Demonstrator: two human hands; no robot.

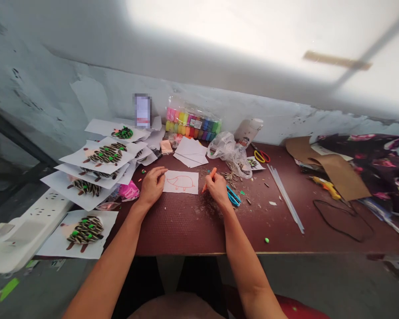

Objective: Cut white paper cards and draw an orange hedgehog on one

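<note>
Against the wall (279, 124), bagged colored clay tubs (193, 124)

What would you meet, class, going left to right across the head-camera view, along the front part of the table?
White power strip → seed-covered hedgehog picture on paper → left hand → paper with an orange animal outline → right hand → blue-handled scissors → long translucent strips → black cord

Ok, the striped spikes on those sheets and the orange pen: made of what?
The striped spikes look like real sunflower seed shells: pointed, black with pale stripes, dull sheen; a loose pile matches. The orange pen in the right hand seems smooth opaque plastic, though it is partly hidden.
</note>
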